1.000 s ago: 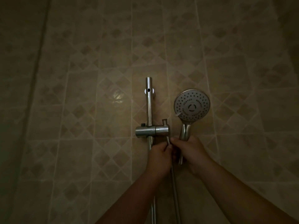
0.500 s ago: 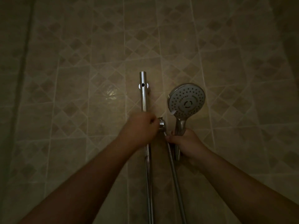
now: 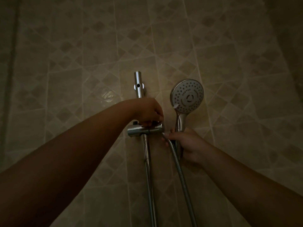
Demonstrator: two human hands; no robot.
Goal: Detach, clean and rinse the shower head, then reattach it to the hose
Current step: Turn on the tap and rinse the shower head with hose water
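Your right hand [image 3: 188, 145] is gripping the handle of the round chrome shower head [image 3: 187, 95], holding it upright just right of the chrome slider bracket [image 3: 145, 130]. Your left hand [image 3: 148, 112] is pinching at the bracket's top. The ribbed metal hose [image 3: 180, 169] is hanging beneath. Keep steadying the handle; avoid kinking the hose while working the holder.

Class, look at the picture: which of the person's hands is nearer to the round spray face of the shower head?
Right. The right hand grips the handle just below the spray face; the left hand is off to its left, at the rail bracket.
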